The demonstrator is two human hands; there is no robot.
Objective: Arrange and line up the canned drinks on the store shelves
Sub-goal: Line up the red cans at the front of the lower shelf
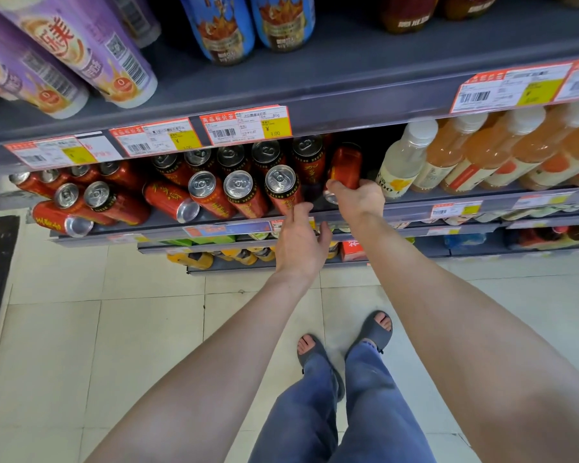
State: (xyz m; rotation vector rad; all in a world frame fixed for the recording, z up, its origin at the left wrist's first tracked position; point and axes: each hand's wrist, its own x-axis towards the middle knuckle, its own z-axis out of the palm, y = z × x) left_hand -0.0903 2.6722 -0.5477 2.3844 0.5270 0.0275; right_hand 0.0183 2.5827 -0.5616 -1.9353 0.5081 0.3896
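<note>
Several red cans with silver tops stand in rows on the grey middle shelf (168, 225). Two cans lie on their sides: one (171, 202) mid-left and one (59, 222) at the shelf's left front edge. My right hand (358, 198) grips a red can (346, 167) at the right end of the rows, tilted with its base toward me. My left hand (301, 242) hovers with relaxed fingers just in front of an upright front-row can (281, 188); its fingertips are near that can's lower part, holding nothing.
Pale and orange drink bottles (482, 152) fill the shelf right of the cans. Purple and blue bottles (81, 48) stand on the shelf above, behind price tags (244, 125). Lower shelves hold more drinks. My sandalled feet stand on a tiled floor (147, 329).
</note>
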